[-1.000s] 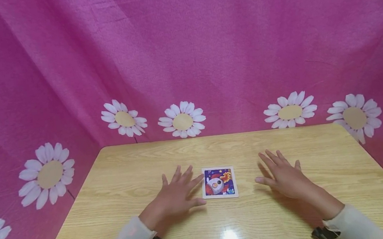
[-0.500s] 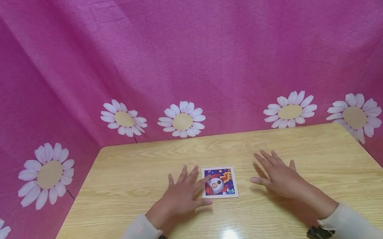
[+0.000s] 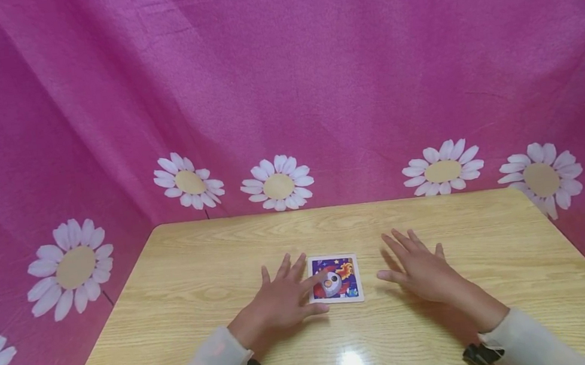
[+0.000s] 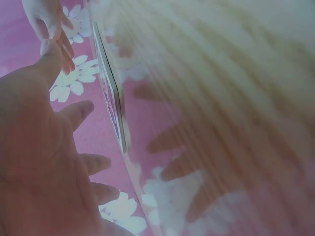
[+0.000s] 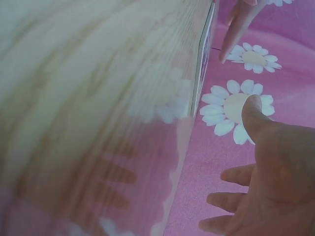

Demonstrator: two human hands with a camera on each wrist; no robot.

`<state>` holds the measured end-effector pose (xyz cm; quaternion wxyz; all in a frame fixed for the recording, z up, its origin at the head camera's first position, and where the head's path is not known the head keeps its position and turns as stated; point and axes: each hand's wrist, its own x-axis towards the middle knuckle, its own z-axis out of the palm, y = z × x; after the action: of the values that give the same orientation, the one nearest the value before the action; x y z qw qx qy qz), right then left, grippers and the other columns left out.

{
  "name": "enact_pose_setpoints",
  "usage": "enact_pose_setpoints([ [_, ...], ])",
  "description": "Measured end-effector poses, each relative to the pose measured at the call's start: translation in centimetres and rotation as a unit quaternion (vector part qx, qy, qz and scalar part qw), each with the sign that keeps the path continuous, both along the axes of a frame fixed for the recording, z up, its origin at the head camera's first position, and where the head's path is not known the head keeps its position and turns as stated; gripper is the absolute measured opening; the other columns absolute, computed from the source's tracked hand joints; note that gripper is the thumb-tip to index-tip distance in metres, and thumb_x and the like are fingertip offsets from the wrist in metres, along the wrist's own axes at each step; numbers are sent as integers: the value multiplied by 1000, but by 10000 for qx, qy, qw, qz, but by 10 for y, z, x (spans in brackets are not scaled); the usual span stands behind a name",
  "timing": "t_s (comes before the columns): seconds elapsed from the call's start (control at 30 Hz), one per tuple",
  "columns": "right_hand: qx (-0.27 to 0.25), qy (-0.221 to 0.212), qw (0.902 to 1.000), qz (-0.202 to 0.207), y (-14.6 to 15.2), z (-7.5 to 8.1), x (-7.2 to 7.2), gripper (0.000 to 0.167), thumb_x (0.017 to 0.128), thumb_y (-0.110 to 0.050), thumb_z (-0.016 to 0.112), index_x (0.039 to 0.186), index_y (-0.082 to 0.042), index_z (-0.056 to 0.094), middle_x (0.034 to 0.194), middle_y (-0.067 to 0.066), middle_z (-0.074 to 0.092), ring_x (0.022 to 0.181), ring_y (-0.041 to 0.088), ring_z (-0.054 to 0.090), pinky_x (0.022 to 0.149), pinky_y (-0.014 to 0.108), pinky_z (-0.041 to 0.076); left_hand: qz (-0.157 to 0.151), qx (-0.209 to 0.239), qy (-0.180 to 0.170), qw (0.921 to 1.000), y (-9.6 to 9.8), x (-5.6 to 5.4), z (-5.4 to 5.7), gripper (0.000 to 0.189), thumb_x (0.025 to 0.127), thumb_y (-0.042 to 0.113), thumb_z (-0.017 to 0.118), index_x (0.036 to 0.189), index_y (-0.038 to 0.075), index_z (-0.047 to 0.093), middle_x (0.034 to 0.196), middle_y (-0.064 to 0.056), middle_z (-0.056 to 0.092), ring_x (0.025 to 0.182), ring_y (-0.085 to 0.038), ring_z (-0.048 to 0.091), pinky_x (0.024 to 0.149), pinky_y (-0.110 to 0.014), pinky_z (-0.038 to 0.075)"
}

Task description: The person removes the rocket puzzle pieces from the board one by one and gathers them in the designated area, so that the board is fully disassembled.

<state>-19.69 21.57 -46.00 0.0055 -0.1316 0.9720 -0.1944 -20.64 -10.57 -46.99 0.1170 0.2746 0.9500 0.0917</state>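
Note:
A square picture puzzle (image 3: pixel 344 285) with a white frame lies flat on the table, showing a rocket with flames on dark blue. My left hand (image 3: pixel 279 301) hovers at its left side with spread fingers. In the head view its index finger overlaps the picture's left part and its thumb the near left corner. To the right of the puzzle, my right hand (image 3: pixel 425 276) is held over the table, fingers spread, apart from the puzzle. The left wrist view shows the thin edge of the puzzle (image 4: pixel 112 93) beyond the left palm (image 4: pixel 29 157). Neither hand holds anything.
The wood-grain table (image 3: pixel 214 251) is glossy and reflects the hands. A pink cloth (image 3: pixel 314 83) printed with white daisies hangs behind and beside it. Dark straps (image 3: pixel 482 355) sit at both wrists, by the light sleeves.
Both hands have drifted inward: the left moved right until its fingers overlap the puzzle in the head view, the right moved slightly left. The puzzle has stayed in place.

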Motion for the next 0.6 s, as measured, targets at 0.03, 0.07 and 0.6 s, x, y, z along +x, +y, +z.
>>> enact_pose_setpoints([
  [0.03,7,-3,10000,1,-1,0,0,85,98,-57,63,162,-10,33,166,23,28,152,54,18,101,90,10,3,-16,-10,10000,1,0,0,75,92,81,45,159,52,28,174,-7,9,158,-42,2,111,-82,4],
  [0.07,-3,-20,10000,-7,-2,0,0,85,98,-57,63,162,-10,32,166,23,28,152,53,17,101,90,10,3,-43,-21,10000,1,0,-1,75,92,81,45,159,53,27,174,-7,8,158,-42,2,111,-82,4],
  [0.6,-30,67,10000,58,-11,0,-2,83,98,-55,64,162,-11,33,166,21,29,152,52,19,102,89,11,39,-324,-127,9994,9,-2,-2,75,93,81,43,160,53,25,174,-12,7,158,-44,3,110,-83,6],
])
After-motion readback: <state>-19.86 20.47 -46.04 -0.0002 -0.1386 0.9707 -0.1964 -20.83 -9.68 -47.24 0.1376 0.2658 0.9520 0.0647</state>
